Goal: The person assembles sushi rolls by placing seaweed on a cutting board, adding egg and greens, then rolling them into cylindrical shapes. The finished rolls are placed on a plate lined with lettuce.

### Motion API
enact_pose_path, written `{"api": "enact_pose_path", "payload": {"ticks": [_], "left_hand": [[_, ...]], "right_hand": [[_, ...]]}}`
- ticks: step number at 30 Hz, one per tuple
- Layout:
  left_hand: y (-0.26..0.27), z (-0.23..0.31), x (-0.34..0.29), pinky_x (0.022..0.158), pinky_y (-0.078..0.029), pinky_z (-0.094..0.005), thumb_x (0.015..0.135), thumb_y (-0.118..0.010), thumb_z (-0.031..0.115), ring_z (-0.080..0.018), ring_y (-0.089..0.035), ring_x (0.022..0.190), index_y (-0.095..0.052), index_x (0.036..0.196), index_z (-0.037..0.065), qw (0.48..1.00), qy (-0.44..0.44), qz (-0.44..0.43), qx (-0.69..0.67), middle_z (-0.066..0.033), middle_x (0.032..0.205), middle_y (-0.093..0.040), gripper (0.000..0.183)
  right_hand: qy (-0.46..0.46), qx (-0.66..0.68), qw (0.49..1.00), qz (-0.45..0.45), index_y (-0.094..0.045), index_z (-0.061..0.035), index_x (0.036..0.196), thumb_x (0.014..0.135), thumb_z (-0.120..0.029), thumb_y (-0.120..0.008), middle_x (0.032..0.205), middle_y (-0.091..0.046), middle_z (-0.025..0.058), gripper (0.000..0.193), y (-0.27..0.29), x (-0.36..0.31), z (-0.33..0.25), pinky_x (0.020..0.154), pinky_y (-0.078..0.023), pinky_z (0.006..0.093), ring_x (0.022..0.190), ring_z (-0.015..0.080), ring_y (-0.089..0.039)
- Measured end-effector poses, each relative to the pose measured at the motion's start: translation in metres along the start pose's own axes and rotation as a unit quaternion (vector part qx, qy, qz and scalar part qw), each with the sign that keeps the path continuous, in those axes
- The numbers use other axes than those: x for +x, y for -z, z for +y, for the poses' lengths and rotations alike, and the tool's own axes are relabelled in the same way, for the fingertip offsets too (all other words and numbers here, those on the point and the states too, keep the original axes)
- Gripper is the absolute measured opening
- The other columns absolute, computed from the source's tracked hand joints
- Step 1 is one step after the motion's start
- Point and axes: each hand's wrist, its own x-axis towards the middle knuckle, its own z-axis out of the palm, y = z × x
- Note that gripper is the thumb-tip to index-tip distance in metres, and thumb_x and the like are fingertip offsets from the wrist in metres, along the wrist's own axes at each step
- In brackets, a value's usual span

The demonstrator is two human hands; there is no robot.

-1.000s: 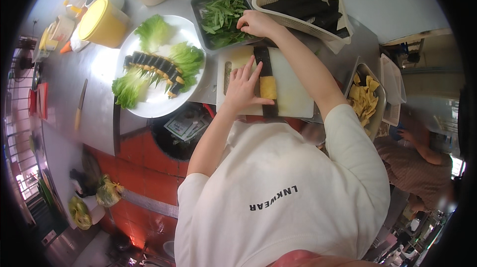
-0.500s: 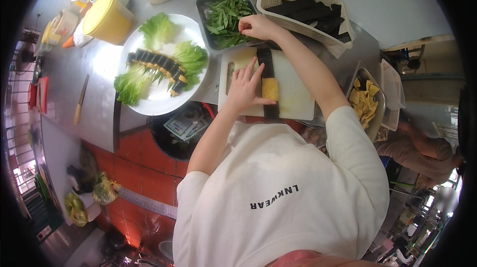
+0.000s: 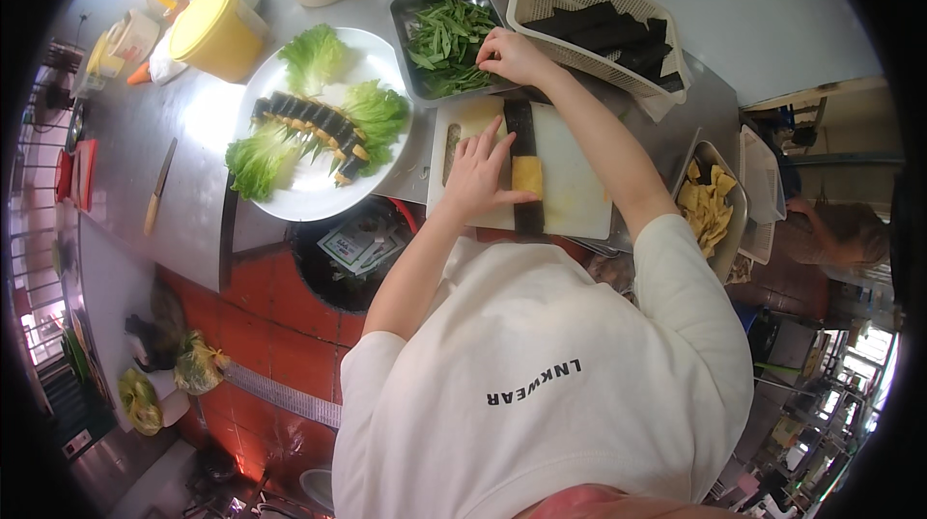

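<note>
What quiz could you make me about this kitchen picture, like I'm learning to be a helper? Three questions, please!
1. Which container are the fingers of the person's right hand over?
A) the white plate
B) the metal tray with green leaves
C) a yellow-lidded tub

2. True or false: the knife lies on the cutting board.

3. Fill in the colour: on the cutting board, a yellow piece lies on a ____ strip.

Key:
1. B
2. False; the knife lies on the metal table, over to the left.
3. Black
</note>
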Motion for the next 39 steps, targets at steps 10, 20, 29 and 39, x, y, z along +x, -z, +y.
{"api": "enact_pose_path", "payload": {"ticks": [10, 20, 29, 39], "left_hand": [[0.002, 0.001, 0.001, 0.102, -0.032, -0.0478, 0.07, -0.071, 0.059, -0.0403, -0.045, 0.118, -0.047, 0.131, 0.0, 1.0, 0.006, 0.004, -0.011, -0.0206, 0.138, -0.04, 0.088], [0.011, 0.0, -0.007, 0.093, -0.043, -0.0404, 0.08, -0.071, 0.029, -0.0345, -0.053, 0.107, -0.05, 0.123, -0.001, 0.972, 0.069, 0.092, -0.204, -0.0196, 0.117, -0.055, 0.056], [-0.005, 0.01, -0.007, 0.072, -0.048, -0.0356, 0.071, -0.073, 0.005, -0.0254, -0.059, 0.08, -0.068, 0.09, 0.005, 0.986, -0.102, 0.079, -0.103, -0.0064, 0.089, -0.064, 0.02], [-0.006, 0.006, -0.005, 0.069, -0.049, -0.0368, 0.068, -0.073, 0.002, -0.0262, -0.058, 0.078, -0.07, 0.084, 0.003, 0.988, -0.114, 0.023, -0.101, -0.0073, 0.087, -0.062, 0.016]], "right_hand": [[-0.184, 0.371, 0.91, 0.028, -0.069, -0.0013, 0.097, 0.085, -0.011, -0.069, 0.085, -0.068, 0.0019, 0.015, 0.014, -0.004, -0.016, 0.069, -0.047, 0.0224, 0.074, 0.0075, -0.059], [-0.187, 0.305, 0.933, -0.034, -0.07, 0.0004, 0.093, 0.082, -0.009, -0.069, 0.085, -0.069, 0.0056, 0.015, 0.008, -0.139, -0.054, 0.071, -0.049, 0.0252, 0.078, 0.0097, -0.062], [-0.067, 0.107, 0.987, 0.099, -0.071, -0.0045, 0.087, 0.075, -0.006, -0.069, 0.083, -0.059, 0.0085, 0.012, -0.042, -0.198, -0.061, 0.074, -0.048, 0.0345, 0.084, 0.0259, -0.057], [-0.147, 0.231, 0.955, 0.117, -0.071, -0.0061, 0.094, 0.079, -0.01, -0.07, 0.086, -0.055, 0.0058, 0.016, -0.045, -0.214, -0.055, 0.072, -0.046, 0.031, 0.082, 0.0203, -0.055]]}}
